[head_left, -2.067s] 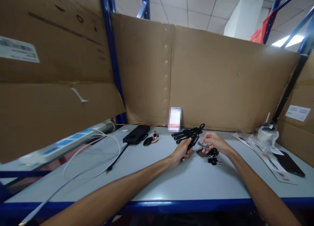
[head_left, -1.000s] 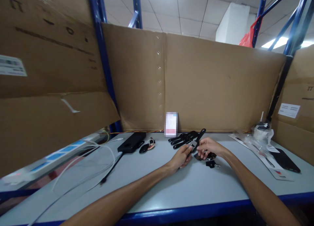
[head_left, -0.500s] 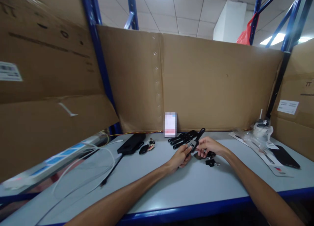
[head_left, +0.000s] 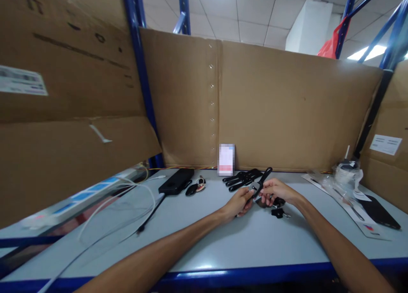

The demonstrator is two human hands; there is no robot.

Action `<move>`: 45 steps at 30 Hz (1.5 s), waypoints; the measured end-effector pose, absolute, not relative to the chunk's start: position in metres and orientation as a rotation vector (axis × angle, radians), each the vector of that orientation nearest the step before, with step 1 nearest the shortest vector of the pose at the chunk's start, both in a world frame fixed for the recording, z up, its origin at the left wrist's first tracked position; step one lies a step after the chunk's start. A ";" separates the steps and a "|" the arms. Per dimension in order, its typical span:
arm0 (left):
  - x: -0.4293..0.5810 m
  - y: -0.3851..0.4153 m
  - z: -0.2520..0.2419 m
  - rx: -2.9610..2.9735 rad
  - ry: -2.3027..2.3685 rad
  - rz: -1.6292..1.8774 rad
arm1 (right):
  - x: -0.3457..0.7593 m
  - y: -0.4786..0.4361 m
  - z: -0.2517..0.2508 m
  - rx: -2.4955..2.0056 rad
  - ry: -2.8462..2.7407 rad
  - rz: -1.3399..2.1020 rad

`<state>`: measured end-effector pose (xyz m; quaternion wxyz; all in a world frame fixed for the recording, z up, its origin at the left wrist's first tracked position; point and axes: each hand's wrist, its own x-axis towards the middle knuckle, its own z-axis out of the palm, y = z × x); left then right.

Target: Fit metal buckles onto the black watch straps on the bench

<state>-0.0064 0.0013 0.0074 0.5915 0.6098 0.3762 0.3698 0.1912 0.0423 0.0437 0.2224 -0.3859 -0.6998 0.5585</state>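
My left hand (head_left: 239, 204) is closed around the lower end of a black arm with a grey end piece (head_left: 256, 186). The arm's rounded black tip points up and away. At the arm's side, my right hand (head_left: 280, 192) has its fingers drawn together against it; what the fingertips do there is partly hidden. Flat black prongs (head_left: 244, 179) lie in a fan just behind my left hand. Under my right hand lies a dark part (head_left: 263, 204), half covered. Nearer to me rests a black star knob (head_left: 278, 213) with a metal screw.
A propped phone (head_left: 226, 160) leans on the cardboard wall (head_left: 270, 106). To the left are keys with a black fob (head_left: 191, 189), a black power bank (head_left: 176, 181), white cables and a power strip (head_left: 86, 195). A black phone (head_left: 380, 212) and plastic packaging (head_left: 347, 199) lie right.
The camera has turned slightly left, so everything sits further right in view. Both hands stay on the black arm with hardly any visible movement.
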 end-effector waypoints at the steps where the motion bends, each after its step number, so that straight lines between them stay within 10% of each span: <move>1: -0.006 0.001 0.008 1.416 0.871 0.859 | 0.192 0.043 0.044 -1.065 -1.938 1.544; 15: -0.007 -0.002 0.008 1.355 0.903 0.914 | 0.195 0.047 0.050 -1.116 -1.978 1.421; 24: -0.010 -0.003 0.008 1.326 0.953 0.907 | 0.242 0.058 0.063 -1.669 -2.165 0.150; 45: -0.008 -0.005 0.011 1.332 1.008 0.878 | 0.255 0.061 0.062 -1.898 -2.399 0.475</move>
